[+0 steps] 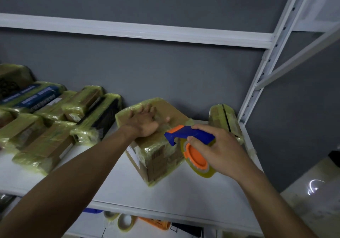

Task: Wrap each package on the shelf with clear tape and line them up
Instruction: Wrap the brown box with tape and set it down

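Head cam view, and honestly the main worry is the box (156, 156) itself. It sits skewed on the white shelf (184, 191) with one corner pointing at the front edge, so a hard tug on the tape could spin it or drag it toward that lip. Only a flat palm holds it down, and I'd guess it slides pretty easily on that smooth surface. Second thing: the clear film on top already looks wrinkled and bunched near the far right corner, so another pass laid slack would probably crease or stick to itself. The upright package (226, 118) just to the right is close to the dispenser hand too, and a careless swing could knock it over.

Hands: the left hand (145, 121) is spread out with straight fingers, pressing on top of the box and not gripping anything. The right hand (215, 149) is wrapped around the blue-and-orange tape dispenser (191, 136), fingers curled on the handle, with the tape roll (198, 164) right against the box's right side. The wrapped packages (46, 142) sit in rows to the left, the nearest one close to the box.
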`<state>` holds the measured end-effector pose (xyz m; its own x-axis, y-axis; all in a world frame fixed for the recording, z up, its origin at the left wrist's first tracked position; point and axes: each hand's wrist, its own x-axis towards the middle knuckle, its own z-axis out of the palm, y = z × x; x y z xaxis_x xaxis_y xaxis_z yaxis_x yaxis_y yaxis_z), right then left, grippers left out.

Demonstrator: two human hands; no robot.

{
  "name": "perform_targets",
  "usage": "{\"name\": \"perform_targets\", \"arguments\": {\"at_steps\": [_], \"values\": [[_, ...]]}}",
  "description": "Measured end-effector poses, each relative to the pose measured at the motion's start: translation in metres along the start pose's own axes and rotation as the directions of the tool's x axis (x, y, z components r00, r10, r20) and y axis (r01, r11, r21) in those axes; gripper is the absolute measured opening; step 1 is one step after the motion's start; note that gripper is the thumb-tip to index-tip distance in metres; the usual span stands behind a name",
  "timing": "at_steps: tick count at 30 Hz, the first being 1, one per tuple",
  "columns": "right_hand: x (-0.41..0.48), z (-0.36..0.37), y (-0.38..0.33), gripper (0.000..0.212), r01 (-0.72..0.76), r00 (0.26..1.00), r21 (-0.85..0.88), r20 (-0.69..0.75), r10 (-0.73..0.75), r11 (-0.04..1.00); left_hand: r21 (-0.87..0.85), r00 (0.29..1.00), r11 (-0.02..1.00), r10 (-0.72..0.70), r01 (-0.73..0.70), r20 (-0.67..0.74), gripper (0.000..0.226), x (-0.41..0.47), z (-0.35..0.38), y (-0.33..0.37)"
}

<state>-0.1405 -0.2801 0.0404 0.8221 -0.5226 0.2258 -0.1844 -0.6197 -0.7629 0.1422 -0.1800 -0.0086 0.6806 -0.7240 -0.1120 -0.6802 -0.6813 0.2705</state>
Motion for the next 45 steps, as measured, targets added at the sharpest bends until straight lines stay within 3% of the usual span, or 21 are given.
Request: {"name": "perform_targets", "arguments": {"at_steps": [4, 11, 21, 26, 28, 31, 33, 36, 40, 45], "values": [[-0.004, 0.001, 0.003, 0.04, 0.006, 1.0, 0.025, 0.006, -0.006, 1.0, 0.021, 0.997, 1.0, -0.017, 0.019, -0.069, 0.124, -0.004, 0.014, 0.006], [-0.024, 0.002, 0.006, 0.037, 0.02, 0.999, 0.056, -0.047, -0.017, 0.998, 0.036, 0.998, 0.999, -0.033, 0.035, -0.051, 0.12, -0.002, 0.014, 0.004], [-0.05, 0.026, 0.041, 0.058, 0.014, 1.0, 0.159, -0.023, -0.01, 0.987, 0.028, 0.995, 0.998, -0.054, 0.057, -0.079, 0.125, -0.007, 0.011, 0.007], [-0.051, 0.037, 0.073, 0.068, -0.023, 0.994, 0.302, 0.108, -0.01, 0.953, 0.086, 0.975, 0.996, 0.018, 0.002, -0.224, 0.098, -0.017, 0.009, 0.019], [-0.052, 0.04, 0.075, 0.073, -0.005, 0.989, 0.295, 0.143, -0.039, 0.956, 0.035, 0.989, 0.999, 0.037, -0.033, -0.142, 0.093, -0.021, 0.012, 0.024], [-0.044, 0.043, 0.073, 0.08, -0.001, 0.984, 0.268, 0.17, -0.046, 0.963, -0.01, 0.999, 1.0, 0.009, -0.01, -0.045, 0.104, -0.024, 0.011, 0.026], [-0.034, 0.043, 0.07, 0.092, -0.05, 0.973, 0.232, 0.23, -0.005, 0.971, -0.002, 1.0, 1.0, 0.001, -0.001, -0.03, 0.107, -0.024, 0.01, 0.027], [-0.023, 0.05, 0.066, 0.093, -0.092, 0.951, 0.208, 0.308, 0.023, 0.974, 0.027, 0.999, 0.999, -0.019, 0.02, -0.05, 0.106, -0.024, 0.016, 0.025], [-0.019, 0.066, 0.065, 0.076, -0.063, 0.978, 0.164, 0.208, 0.028, 0.984, 0.036, 0.998, 0.998, -0.051, 0.052, -0.045, 0.113, -0.024, 0.02, 0.024], [-0.021, 0.066, 0.065, 0.077, -0.027, 0.988, 0.037, 0.154, 0.021, 0.999, 0.03, 0.998, 0.998, -0.06, 0.061, -0.022, 0.114, -0.02, 0.019, 0.024]]}}
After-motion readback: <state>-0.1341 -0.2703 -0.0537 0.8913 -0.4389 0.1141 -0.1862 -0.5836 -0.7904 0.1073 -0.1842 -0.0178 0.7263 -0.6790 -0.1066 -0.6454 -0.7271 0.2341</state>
